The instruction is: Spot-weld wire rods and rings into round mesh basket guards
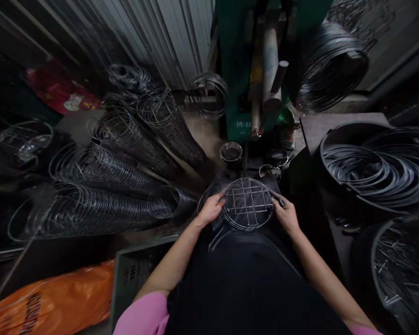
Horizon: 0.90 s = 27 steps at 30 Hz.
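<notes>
In front of my lap I hold a round wire rack (pixel 249 205), a ring crossed by a grid of straight wires. More than one rim line shows along its lower edge, so several rings may be stacked; I cannot tell. My left hand (pixel 211 208) is closed on the left rim, thumb on top. My right hand (pixel 286 215) grips the right rim, with a small dark thing at its fingers that I cannot make out. A thin wire hoop shows just beyond my left hand. Under the rack lies a dark apron (pixel 244 274).
A green machine (pixel 235 83) with a metal cylinder (pixel 270 60) stands ahead. Stacks of wire racks (pixel 101 209) lean at left. On the right are a tub of wire rings (pixel 335 186) and a tub of short wires (pixel 401 265). A green crate (pixel 125 267) stands lower left.
</notes>
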### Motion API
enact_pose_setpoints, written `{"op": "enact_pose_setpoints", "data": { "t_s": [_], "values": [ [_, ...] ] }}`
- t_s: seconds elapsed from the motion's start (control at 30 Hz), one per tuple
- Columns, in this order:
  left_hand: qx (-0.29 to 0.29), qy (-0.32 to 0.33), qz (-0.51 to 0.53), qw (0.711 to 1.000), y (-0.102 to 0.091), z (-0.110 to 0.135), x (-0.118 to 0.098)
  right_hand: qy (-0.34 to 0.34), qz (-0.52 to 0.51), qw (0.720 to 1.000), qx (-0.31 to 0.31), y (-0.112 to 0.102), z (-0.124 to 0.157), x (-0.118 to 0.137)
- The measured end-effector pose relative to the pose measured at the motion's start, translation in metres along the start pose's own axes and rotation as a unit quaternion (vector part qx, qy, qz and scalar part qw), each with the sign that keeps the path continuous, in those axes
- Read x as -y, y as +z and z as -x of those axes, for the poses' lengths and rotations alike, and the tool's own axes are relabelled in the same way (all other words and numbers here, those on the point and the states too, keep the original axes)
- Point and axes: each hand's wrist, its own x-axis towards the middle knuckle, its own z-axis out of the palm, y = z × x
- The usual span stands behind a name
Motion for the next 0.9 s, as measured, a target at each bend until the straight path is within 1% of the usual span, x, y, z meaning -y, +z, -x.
{"op": "enact_pose_setpoints", "data": {
  "t_s": [0.07, 0.17, 0.2, 0.23, 0.27, 0.33, 0.4, 0.5, 0.6, 0.77, 0.9],
  "values": [
    [0.042, 0.004, 0.022, 0.999, -0.009, 0.002, 0.001, -0.005, -0.002, 1.0, 0.004, -0.001, 0.0, -0.001],
    [0.136, -0.002, 0.057, 0.989, -0.021, 0.007, -0.001, -0.006, -0.009, 1.0, 0.012, -0.003, 0.0, -0.004],
    [0.154, -0.004, 0.055, 0.987, -0.023, 0.008, -0.002, -0.002, -0.012, 1.0, 0.018, -0.004, 0.001, -0.005],
    [0.158, -0.002, 0.046, 0.986, -0.022, 0.01, -0.002, 0.004, -0.017, 1.0, 0.024, -0.004, 0.001, -0.005],
    [0.148, 0.003, 0.032, 0.988, -0.02, 0.011, -0.003, 0.01, -0.023, 0.999, 0.03, -0.005, 0.002, -0.006],
    [0.106, 0.004, -0.007, 0.994, -0.011, 0.012, -0.002, 0.025, -0.037, 0.998, 0.037, -0.005, 0.004, -0.007],
    [0.064, -0.019, -0.05, 0.997, 0.001, 0.013, 0.001, 0.037, -0.049, 0.998, 0.033, -0.005, 0.005, -0.007],
    [0.032, -0.049, -0.085, 0.995, 0.013, 0.014, 0.008, 0.047, -0.062, 0.997, 0.027, -0.004, 0.005, -0.008],
    [0.031, -0.051, -0.068, 0.996, 0.017, 0.014, 0.013, 0.058, -0.079, 0.995, 0.037, -0.003, 0.005, -0.01],
    [0.042, -0.065, 0.023, 0.997, 0.012, 0.013, 0.013, 0.074, -0.115, 0.99, 0.038, -0.001, 0.01, -0.006],
    [0.06, -0.045, 0.054, 0.996, 0.008, 0.011, 0.009, 0.082, -0.119, 0.989, 0.03, 0.0, 0.019, -0.001]
  ]
}}
